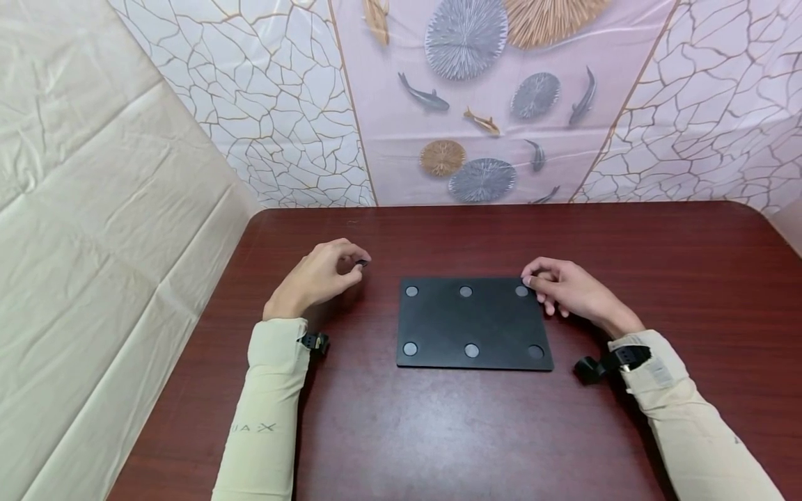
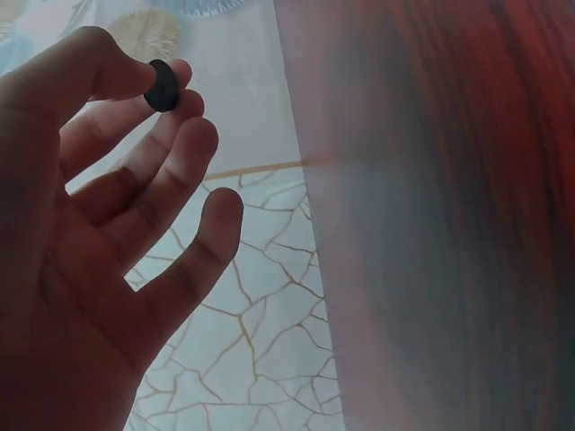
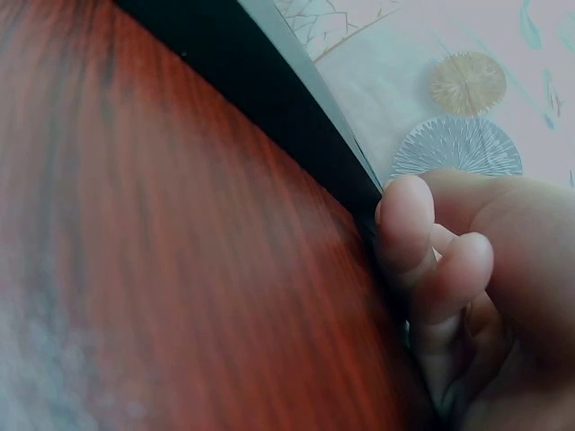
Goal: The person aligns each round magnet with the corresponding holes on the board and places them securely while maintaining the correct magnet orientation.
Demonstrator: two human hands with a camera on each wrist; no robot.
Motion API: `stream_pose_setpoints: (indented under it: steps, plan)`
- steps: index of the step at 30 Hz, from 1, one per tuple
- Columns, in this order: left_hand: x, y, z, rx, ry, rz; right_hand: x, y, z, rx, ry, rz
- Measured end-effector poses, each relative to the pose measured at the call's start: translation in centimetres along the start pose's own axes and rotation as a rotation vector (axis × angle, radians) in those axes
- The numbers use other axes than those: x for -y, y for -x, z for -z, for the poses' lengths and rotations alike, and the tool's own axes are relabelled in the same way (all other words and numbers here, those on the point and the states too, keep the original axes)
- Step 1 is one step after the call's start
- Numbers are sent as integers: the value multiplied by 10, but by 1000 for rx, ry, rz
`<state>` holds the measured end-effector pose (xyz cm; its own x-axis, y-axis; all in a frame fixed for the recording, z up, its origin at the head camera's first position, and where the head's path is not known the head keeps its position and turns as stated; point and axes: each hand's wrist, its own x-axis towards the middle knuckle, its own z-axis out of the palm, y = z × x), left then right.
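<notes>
Between thumb and index finger, my left hand (image 1: 319,275) pinches a small black disc (image 2: 163,86), raised left of the board. Its other fingers are spread and loosely bent in the left wrist view. A flat rectangular black board (image 1: 470,320) lies on the table with round spots in two rows. Most spots look grey; the near right spot (image 1: 535,352) is dark. My right hand (image 1: 573,292) grips the board's far right corner with thumb and index finger, beside a grey spot (image 1: 521,291). In the right wrist view, fingertips (image 3: 406,211) meet the board's edge (image 3: 296,99); the contact is partly hidden.
The dark red wooden table (image 1: 476,431) extends around the board on all sides. A patterned cloth (image 1: 301,104) hangs behind its far edge, and a plain pale cloth (image 1: 94,243) hangs along the left. Each wrist wears a black strapped device (image 1: 614,363).
</notes>
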<state>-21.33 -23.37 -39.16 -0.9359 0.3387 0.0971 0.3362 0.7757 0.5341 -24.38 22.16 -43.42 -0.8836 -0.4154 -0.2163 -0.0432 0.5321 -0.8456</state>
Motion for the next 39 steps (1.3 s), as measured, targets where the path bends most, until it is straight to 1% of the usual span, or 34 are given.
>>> stream_pose_setpoints:
  steps: [6, 13, 15, 19, 22, 26, 34, 39]
  plan:
    - [-8, -2, 1, 0, 18, -43, -2, -1, 0, -5, 4, 0]
    - [-18, -2, 2, 4, 48, -113, -3, 0, -1, -3, 8, -8]
    - [-21, -3, 2, 9, 46, -119, -3, 0, -1, -1, 9, -8]
    - [-28, -3, 1, 27, 28, -111, -1, 1, -1, -1, 13, -3]
    - [-33, -4, -1, 46, 5, -101, 0, 1, 0, -4, 10, 3]
    - [-40, -6, -4, 65, -23, -106, 0, 1, 0, -4, 2, 12]
    - [-52, -9, -7, 94, 4, -155, 0, 0, -1, -2, -3, 22]
    - [-57, -10, -9, 96, 2, -190, 0, 0, -1, -2, -11, 23]
